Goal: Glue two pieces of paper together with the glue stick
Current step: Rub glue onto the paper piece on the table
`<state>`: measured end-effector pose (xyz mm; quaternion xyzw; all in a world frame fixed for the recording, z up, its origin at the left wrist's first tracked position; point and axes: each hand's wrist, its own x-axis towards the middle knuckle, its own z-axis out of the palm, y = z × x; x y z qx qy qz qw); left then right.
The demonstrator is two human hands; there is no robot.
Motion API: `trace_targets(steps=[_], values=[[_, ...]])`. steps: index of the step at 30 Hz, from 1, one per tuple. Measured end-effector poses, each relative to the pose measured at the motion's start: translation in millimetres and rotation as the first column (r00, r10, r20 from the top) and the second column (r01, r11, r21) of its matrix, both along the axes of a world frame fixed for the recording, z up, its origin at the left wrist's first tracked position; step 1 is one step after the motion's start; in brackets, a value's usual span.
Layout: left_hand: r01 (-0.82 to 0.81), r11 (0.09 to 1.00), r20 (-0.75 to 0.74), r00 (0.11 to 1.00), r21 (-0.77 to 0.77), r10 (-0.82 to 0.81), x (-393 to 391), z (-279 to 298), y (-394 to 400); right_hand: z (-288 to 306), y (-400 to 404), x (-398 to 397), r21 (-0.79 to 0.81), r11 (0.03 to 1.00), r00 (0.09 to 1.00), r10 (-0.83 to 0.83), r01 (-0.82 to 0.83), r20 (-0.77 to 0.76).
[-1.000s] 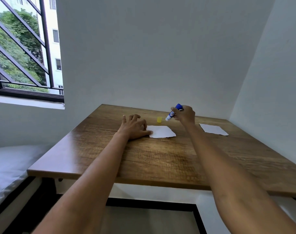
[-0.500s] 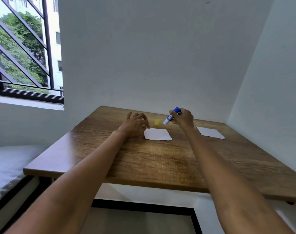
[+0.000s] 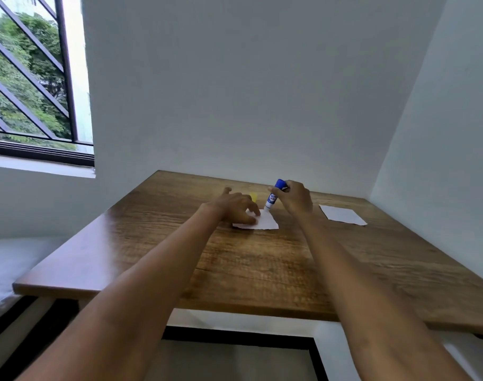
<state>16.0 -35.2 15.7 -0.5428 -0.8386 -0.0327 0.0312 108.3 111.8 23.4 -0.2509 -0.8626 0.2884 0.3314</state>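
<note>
A: White walls (image 3: 262, 92) are seen behind the wooden table (image 3: 262, 270), w/ a barred window (image 3: 36, 78) up-left of the table. What's laid on it?

B: Two paper pcs. The near paper (image 3: 266, 222) is found approx. mid-table; the second paper (image 3: 342, 215) is set well apart, twd the table's right side.

A: Hands?

B: The near paper is pressed flat by the left hand (image 3: 236, 206), fingers spread on its left part. The glue stick (image 3: 273, 197) is gripped by the right hand (image 3: 296, 200), fingers curled round the barrel; it's tilted, white tip down, touching the paper's far edge.

A: Smallest item?

B: A yellow cap (image 3: 253, 196), partly hidden behind the left hand, farther back on the table.
</note>
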Motion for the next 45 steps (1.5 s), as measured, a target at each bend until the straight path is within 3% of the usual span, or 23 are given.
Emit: trace_targets(steps=[10, 25, 31, 36, 45], values=[[-0.019, 0.999, 0.013, 1.000, 0.047, 0.018, -0.9, -7.5, -1.6, 1.2, -1.5, 5.1, 0.010, 1.000, 1.000, 0.013, -0.014, 0.021], [-0.204, 0.969, 0.065, 0.978, 0.143, 0.196, 27.8, -15.9, -1.9, 1.5, -12.5, 44.9, 0.030, 0.999, 0.999, 0.023, -0.024, 0.044], [-0.261, 0.951, 0.114, 0.963, 0.163, 0.245, 32.2, -11.0, -5.6, 13.7, -25.6, 48.6, -0.023, 1.000, 0.993, 0.015, -0.017, -0.115], [-0.348, 0.882, 0.240, 0.930, 0.318, 0.280, 20.0, 8.7, -29.7, 12.5, -46.6, 39.8, -0.018, 0.997, 0.990, 0.067, -0.070, -0.122], [-0.350, 0.932, 0.253, 0.914, 0.095, 0.318, 25.0, 0.7, -51.5, -3.4, -71.3, 23.7, 0.019, 0.996, 0.996, 0.091, -0.091, -0.003]])
